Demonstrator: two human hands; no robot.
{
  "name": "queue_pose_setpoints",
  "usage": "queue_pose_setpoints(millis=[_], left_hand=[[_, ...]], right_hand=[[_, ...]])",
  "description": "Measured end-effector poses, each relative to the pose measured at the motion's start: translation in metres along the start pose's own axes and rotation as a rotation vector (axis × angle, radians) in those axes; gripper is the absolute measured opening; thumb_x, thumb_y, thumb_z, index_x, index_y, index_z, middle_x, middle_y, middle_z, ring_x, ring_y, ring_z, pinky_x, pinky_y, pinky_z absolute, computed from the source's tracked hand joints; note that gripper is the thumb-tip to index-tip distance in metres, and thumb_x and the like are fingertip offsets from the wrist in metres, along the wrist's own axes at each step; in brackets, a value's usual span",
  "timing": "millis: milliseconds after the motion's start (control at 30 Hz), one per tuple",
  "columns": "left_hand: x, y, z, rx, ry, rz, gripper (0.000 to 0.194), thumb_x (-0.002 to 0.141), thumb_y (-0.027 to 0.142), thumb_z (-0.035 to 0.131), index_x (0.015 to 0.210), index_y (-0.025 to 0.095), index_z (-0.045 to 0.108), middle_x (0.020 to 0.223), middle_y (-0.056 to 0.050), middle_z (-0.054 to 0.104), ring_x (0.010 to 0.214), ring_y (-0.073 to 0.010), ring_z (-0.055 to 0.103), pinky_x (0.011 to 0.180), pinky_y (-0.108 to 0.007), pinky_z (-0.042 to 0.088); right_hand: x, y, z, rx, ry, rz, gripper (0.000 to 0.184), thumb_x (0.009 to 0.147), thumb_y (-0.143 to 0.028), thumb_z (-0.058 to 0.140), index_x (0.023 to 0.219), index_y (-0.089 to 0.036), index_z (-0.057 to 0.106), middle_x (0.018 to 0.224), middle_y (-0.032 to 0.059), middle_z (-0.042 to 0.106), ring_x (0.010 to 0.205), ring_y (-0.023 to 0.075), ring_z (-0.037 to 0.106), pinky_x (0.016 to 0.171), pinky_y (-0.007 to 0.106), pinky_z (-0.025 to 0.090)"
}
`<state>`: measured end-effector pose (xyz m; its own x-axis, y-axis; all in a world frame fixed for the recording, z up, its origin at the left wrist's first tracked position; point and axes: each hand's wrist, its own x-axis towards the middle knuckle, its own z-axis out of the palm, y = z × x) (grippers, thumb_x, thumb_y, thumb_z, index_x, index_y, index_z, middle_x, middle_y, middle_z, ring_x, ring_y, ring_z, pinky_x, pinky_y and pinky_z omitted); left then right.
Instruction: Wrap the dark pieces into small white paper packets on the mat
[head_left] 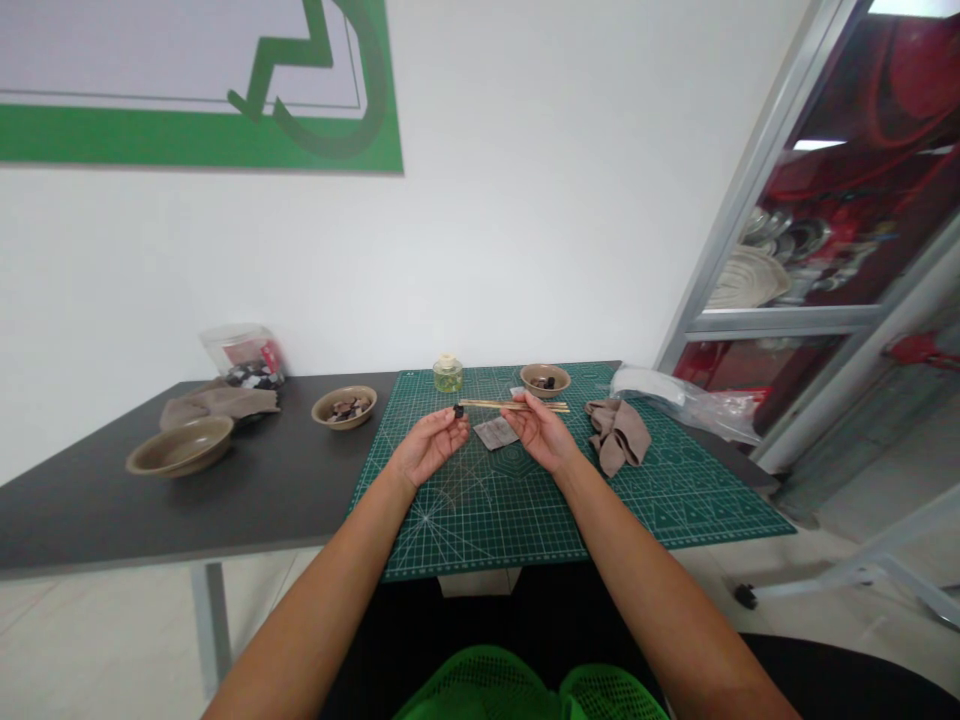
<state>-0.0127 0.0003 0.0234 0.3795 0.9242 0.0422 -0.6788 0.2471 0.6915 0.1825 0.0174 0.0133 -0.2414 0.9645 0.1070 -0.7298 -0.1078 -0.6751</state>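
Note:
My left hand pinches a small black piece between thumb and fingertips, above the green cutting mat. In my right hand are thin wooden sticks, held level and pointing left. Their left ends meet the black piece or lie just beside it; the exact contact is too small to tell. Below and between the hands lies a flat greyish sheet or cloth, partly covered by my right hand. A small brown bowl behind my right hand holds dark pieces.
A glass jar of yellowish liquid stands at the mat's back. To the right are a crumpled brown cloth and a plastic bag. Leftward on the dark table sit a bowl of brown pieces, a larger bowl and a clear container.

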Motion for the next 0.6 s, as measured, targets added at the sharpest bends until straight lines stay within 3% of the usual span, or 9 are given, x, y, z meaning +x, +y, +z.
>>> queue_pose_setpoints(millis=[167,600], left_hand=[[-0.0008,-0.0006,0.0004,-0.013,0.006,0.01,0.008,0.075,0.001,0.055,0.079,0.006,0.061,0.071,-0.007,0.062,0.065,-0.0101,0.061,0.062,-0.018,0.055],[0.0002,-0.0007,-0.0003,-0.013,0.021,0.019,0.008,0.075,0.001,0.055,0.077,0.007,0.06,0.07,-0.006,0.062,0.064,-0.01,0.061,0.063,-0.018,0.055]], right_hand=[[-0.0012,0.0006,0.0016,-0.026,-0.05,0.039,0.017,0.086,-0.02,0.052,0.075,-0.014,0.064,0.07,0.0023,0.072,0.066,0.0126,0.069,0.063,0.018,0.057],[-0.0008,0.0005,0.0001,-0.036,-0.031,0.026,0.018,0.086,-0.021,0.052,0.074,-0.015,0.064,0.068,0.0012,0.071,0.065,0.0118,0.069,0.063,0.019,0.057]])
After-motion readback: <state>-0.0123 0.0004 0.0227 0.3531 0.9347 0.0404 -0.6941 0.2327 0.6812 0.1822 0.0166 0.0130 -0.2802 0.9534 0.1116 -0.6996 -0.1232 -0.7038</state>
